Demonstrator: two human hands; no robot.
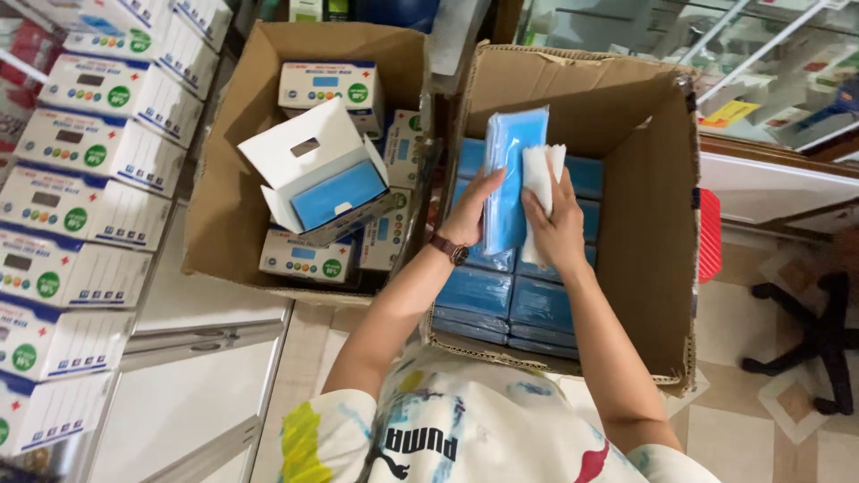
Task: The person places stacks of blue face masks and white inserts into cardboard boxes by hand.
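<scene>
Fingers of the left hand and right hand pinch a blue mask bundle, with a white sheet alongside, above the mask-filled carton, so squaring its edges likely eases sliding it into the open white box.

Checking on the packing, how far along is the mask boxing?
Done: closed white boxes stand stacked at left. In hand: both the left hand and right hand grip a blue mask pack above the right cardboard carton; an open white box sits in the left carton. Left: more blue packs fill the right carton.
</scene>
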